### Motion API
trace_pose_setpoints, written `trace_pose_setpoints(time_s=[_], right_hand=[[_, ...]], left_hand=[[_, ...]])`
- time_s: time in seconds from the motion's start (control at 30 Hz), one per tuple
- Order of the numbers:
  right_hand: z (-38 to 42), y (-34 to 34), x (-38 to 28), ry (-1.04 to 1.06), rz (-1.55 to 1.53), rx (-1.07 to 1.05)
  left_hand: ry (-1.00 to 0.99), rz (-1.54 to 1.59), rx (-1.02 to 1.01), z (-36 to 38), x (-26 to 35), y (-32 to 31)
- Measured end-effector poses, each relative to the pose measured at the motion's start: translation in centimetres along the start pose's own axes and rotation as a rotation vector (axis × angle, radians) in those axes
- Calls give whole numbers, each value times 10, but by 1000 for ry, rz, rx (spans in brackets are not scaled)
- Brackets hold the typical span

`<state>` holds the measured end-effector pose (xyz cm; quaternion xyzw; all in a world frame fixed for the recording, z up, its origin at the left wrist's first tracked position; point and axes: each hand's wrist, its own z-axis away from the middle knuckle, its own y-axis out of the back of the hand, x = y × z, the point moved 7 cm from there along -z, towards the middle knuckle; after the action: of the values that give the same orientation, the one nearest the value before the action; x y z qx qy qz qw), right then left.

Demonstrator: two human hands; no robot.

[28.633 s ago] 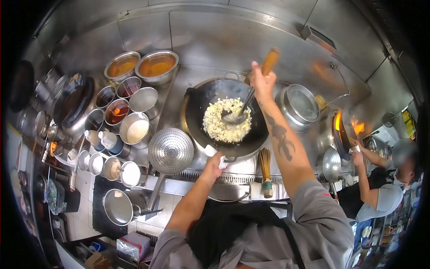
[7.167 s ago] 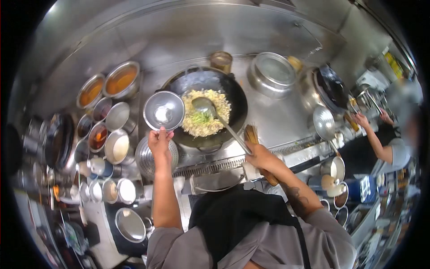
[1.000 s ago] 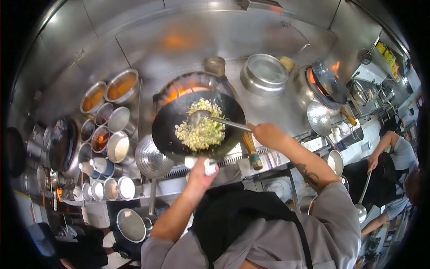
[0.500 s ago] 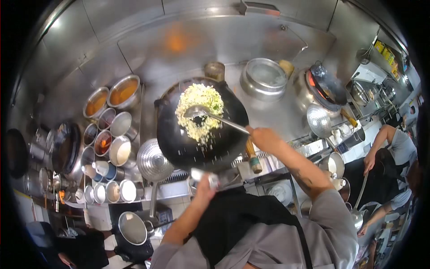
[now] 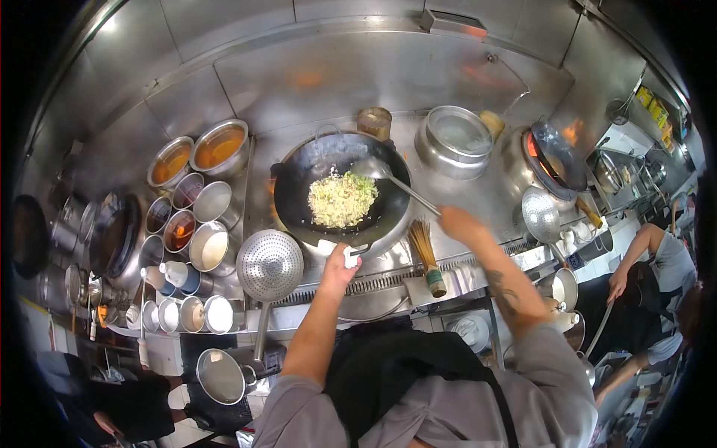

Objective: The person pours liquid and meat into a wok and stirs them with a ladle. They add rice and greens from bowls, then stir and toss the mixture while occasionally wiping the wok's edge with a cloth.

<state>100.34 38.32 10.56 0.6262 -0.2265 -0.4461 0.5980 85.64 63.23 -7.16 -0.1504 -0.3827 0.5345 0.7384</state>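
1. While scanning in from the far left, finding the seasoning bowls (image 5: 198, 153) crowding that end of the desk (image 5: 478, 194), well apart from both hands.
2. Next to the right, passing a perforated skimmer (image 5: 269, 265) lying just beside the wok, with its handle running down toward the body and touching neither hand.
3. Reaching the left hand (image 5: 340, 265): grip clenching the near handle of the wok (image 5: 299, 201) through a white cloth (image 5: 351, 259), wrist pointing straight up the picture at the pan.
4. Sitting directly beyond that hand, away from the body, and over the burner: the wok, with the rice (image 5: 342, 199) heaping in its middle and flecks of green on the right side of the heap.
5. Resting just beyond the rice, against the far right inner wall of the pan: the bowl of the ladle (image 5: 371, 169), its long axis slanting from upper left down to lower right, crossing the wok rim on the way.
6. Ending that slant at the right hand (image 5: 455, 222), blurring here but looking clenched around the ladle's handle end; hanging outside the rim, right of the pan, so leaving the left hand nearer to the wok and the rice.
7. Standing between the two hands and below the ladle shaft: a bamboo brush (image 5: 427, 257).
8. Further right, passing a lidded steel pot (image 5: 455, 140) beyond the right hand, a second wok (image 5: 553, 153) over flame, and another person's arm (image 5: 635, 257) working at the far edge.
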Motion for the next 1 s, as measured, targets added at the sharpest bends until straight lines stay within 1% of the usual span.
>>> trace_pose_setpoints(time_s=[0.03,0.1,0.17,0.2,0.27,0.33,0.4,0.43,0.47,0.5,0.53,0.57,0.6,0.67,0.7,0.73,0.8,0.83,0.87,0.9,0.93,0.97,1.0], right_hand=[[-18,-21,-9,-25,-93,71],[-41,-75,-37,-116,-523,-121],[-15,-66,-93,-238,-592,-377],[-14,-72,-93,-110,-528,-368],[-7,-81,-69,146,-394,-343],[26,-30,-63,428,-391,-225],[33,-10,-35,334,-105,-241],[35,-4,-36,259,-11,-243],[36,3,-37,180,85,-239],[38,12,-37,100,181,-228],[42,20,-44,137,172,-198],[45,29,-50,174,163,-161],[50,30,-55,208,155,-140],[49,22,-60,263,100,-196],[51,19,-63,297,76,-218],[70,20,-67,290,61,-295],[88,55,-82,282,51,-366],[86,60,-79,348,-8,-367],[86,58,-66,415,-69,-383],[87,51,-57,476,-135,-411],[72,40,-47,380,-148,-445],[55,30,-43,385,-110,-401],[37,17,-41,390,-74,-351]], left_hand=[[1,9,-10,-3,-1,1],[8,-3,-23,-8,-4,4],[13,-9,-35,-10,-3,3],[17,-15,-39,-9,-3,2],[40,-10,-24,-6,-2,-2],[77,16,21,-2,-3,-3],[24,24,-39,1,-1,-5],[3,24,-66,5,-6,-3],[11,90,-39,20,-11,-6],[21,89,-14,60,-16,-18],[25,82,2,114,-18,-35],[25,71,13,138,-16,-46],[34,103,-38,132,-15,-52],[81,199,-95,113,-29,-34],[-186,-248,-304,96,-16,-29],[-533,-632,-398,85,-4,-23],[-202,-232,-202,94,0,-38],[67,58,14,136,-17,-47],[92,46,-49,157,-17,-62],[86,80,-21,151,-14,-63],[85,112,18,137,-7,-63],[79,140,51,123,-3,-57],[80,133,-188,86,-10,-44]])
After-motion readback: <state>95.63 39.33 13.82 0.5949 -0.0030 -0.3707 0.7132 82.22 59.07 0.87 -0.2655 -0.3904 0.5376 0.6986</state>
